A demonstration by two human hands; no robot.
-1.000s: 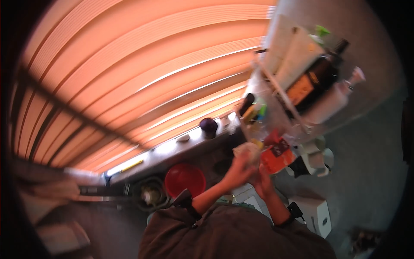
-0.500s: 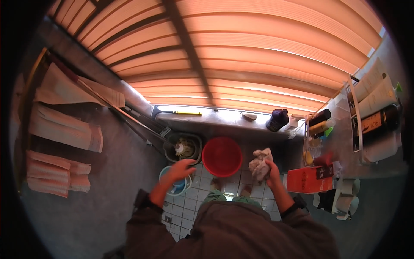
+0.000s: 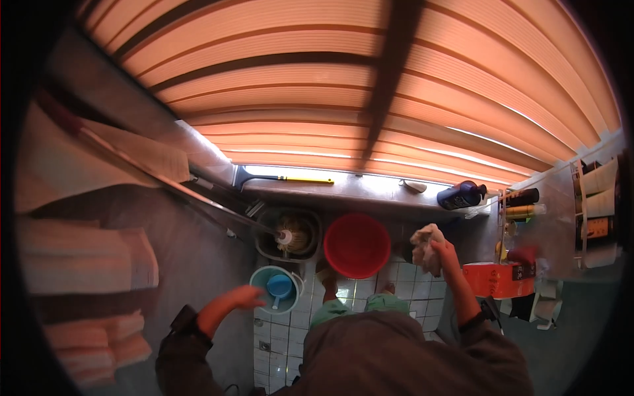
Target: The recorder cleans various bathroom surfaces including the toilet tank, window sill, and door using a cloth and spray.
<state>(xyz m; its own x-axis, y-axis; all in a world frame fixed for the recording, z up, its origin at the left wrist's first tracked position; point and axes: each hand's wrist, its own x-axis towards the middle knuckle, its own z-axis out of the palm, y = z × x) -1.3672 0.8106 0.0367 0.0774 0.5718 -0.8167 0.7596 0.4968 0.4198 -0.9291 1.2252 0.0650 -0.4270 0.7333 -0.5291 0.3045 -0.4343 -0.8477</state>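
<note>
My right hand (image 3: pixel 446 253) is closed round a crumpled, pale cloth (image 3: pixel 427 245), lifted to the right of a red basin (image 3: pixel 357 246). My left hand (image 3: pixel 242 298) is empty and a little blurred, its fingers stretched out. It hangs beside the near left rim of a light blue bucket (image 3: pixel 299 288). Inside that bucket is a blue dipper (image 3: pixel 279 285). The red basin stands on the tiles just ahead of my feet; I make out nothing in it.
A long-handled mop (image 3: pixel 295 239) stands in a grey bucket at the left, its pole slanting to the wall. Towels (image 3: pixel 92 257) hang at far left. The window ledge holds a squeegee (image 3: pixel 290 179) and a dark bottle (image 3: pixel 460 195). A red box (image 3: pixel 489 280) sits at right, below bottle racks.
My left hand has moved left and nearer my body, away from above the blue bucket. My right hand still grips the cloth, now further right in view. The whole view has shifted.
</note>
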